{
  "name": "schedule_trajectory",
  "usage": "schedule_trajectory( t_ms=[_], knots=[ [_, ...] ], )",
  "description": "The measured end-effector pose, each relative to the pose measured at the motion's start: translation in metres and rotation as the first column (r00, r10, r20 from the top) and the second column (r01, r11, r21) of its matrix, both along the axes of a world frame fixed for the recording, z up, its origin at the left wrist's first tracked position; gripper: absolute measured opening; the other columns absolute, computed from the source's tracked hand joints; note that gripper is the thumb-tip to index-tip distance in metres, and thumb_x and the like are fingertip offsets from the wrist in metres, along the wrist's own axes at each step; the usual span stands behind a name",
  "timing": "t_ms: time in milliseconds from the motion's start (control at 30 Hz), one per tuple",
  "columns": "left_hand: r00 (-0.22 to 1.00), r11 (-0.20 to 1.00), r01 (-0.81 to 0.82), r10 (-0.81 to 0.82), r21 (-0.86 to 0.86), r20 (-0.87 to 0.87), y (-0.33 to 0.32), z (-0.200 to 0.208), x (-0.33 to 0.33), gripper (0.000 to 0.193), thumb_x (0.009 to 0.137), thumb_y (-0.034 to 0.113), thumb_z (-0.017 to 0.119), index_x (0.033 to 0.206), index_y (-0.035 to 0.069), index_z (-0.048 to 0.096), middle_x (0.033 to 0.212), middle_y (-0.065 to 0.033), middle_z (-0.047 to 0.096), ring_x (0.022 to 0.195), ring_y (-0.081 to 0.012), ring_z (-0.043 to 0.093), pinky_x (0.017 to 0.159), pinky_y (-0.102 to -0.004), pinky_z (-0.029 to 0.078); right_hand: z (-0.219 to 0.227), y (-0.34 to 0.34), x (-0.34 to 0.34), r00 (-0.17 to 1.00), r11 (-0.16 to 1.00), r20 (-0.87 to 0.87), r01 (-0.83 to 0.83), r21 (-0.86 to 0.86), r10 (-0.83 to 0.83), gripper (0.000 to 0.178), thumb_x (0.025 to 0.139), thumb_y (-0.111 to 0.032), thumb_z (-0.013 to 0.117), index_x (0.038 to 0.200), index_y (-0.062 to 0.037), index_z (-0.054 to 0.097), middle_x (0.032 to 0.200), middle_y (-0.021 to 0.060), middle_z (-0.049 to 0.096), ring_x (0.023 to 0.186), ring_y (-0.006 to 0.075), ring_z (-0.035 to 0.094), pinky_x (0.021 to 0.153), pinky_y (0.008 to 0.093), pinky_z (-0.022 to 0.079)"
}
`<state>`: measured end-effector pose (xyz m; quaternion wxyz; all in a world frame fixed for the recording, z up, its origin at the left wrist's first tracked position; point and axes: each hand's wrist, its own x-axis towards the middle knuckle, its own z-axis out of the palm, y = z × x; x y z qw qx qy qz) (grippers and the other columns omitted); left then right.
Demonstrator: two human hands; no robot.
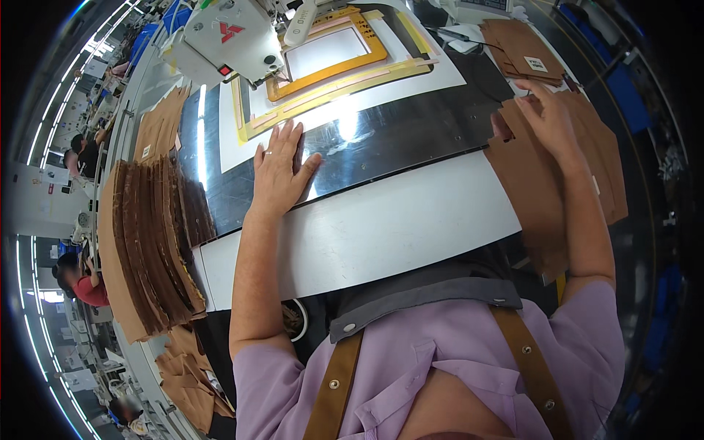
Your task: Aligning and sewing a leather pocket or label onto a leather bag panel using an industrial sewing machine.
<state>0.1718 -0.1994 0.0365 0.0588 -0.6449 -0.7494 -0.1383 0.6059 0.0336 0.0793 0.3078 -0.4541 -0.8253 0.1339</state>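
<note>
My left hand [279,172] lies flat, fingers stretched out, on the shiny dark metal plate [396,139] of a sewing machine, its fingertips reaching a white sheet. My right hand [548,121] is at the right end of the table, over brown fabric pieces [532,176]; its fingers are apart and no piece shows between them. Beyond my left hand, an orange frame [370,44] sits within a yellow-taped template [257,123] on the white sheet [231,143]. The white sewing machine head [227,40] stands over the frame's left side.
A thick stack of brown fabric pieces [147,246] hangs over the table's left edge, with more pieces [158,125] behind it. Another brown pile [517,48] lies at the far right. Crumpled brown fabric [191,378] sits low on the left. Other people work in the left background.
</note>
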Motion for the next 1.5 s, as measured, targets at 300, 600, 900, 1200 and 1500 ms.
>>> schedule_trajectory(
  t_ms=[300,600,900,1200,1500],
  knots=[
    [0.992,0.992,-0.101,0.095,0.075,0.080,0.030,0.005,-0.012,0.066,0.095,0.045,0.065,0.145,0.004,0.053,0.154,-0.0184,0.049,0.147,-0.0326,0.041,0.121,-0.0550,0.022,-0.011,0.119,-0.115,0.977,0.941,0.034,-0.214,0.261,0.212,0.034,0.093,-0.022,0.070,0.125,-0.0108,0.068,0.122,0.0138,0.068,0.112,0.0341,0.066,0.096,0.0436,0.053],
    [0.991,0.989,-0.124,0.121,0.074,0.054,0.067,0.030,0.002,0.067,0.088,0.035,0.071,0.141,-0.001,0.053,0.149,-0.0230,0.051,0.142,-0.0366,0.045,0.120,-0.0567,0.023,0.015,0.291,-0.104,0.990,0.948,-0.081,0.133,0.290,-0.114,0.037,0.090,-0.025,0.071,0.123,-0.0095,0.068,0.131,0.0156,0.063,0.123,0.0333,0.060,0.104,0.0421,0.050],
    [0.989,0.989,-0.144,0.144,0.013,0.029,0.085,0.041,0.012,0.060,0.092,0.030,0.067,0.142,0.000,0.052,0.151,-0.0233,0.049,0.142,-0.0374,0.045,0.121,-0.0543,0.025,0.006,0.338,-0.082,0.970,0.921,-0.094,0.242,0.306,-0.223,0.035,0.089,-0.025,0.073,0.121,-0.0125,0.070,0.131,0.0138,0.062,0.122,0.0329,0.060,0.104,0.0418,0.050],
    [0.992,0.991,-0.127,0.127,0.030,0.020,0.096,0.035,0.013,0.060,0.093,0.030,0.067,0.143,0.000,0.052,0.151,-0.0233,0.049,0.141,-0.0376,0.046,0.121,-0.0547,0.025,0.000,0.345,-0.072,0.961,0.897,-0.063,0.274,0.348,-0.269,0.035,0.088,-0.025,0.074,0.121,-0.0130,0.071,0.138,0.0128,0.060,0.127,0.0324,0.058,0.107,0.0426,0.048],
    [0.990,0.990,-0.140,0.140,0.019,0.007,0.103,0.020,0.012,0.059,0.095,0.031,0.065,0.143,0.001,0.052,0.152,-0.0224,0.049,0.142,-0.0368,0.045,0.121,-0.0534,0.026,-0.004,0.325,-0.085,0.994,0.949,-0.013,0.107,0.297,-0.108,0.026,0.092,-0.029,0.070,0.112,-0.0132,0.074,0.125,0.0136,0.067,0.116,0.0336,0.064,0.097,0.0437,0.053]
  ],
)
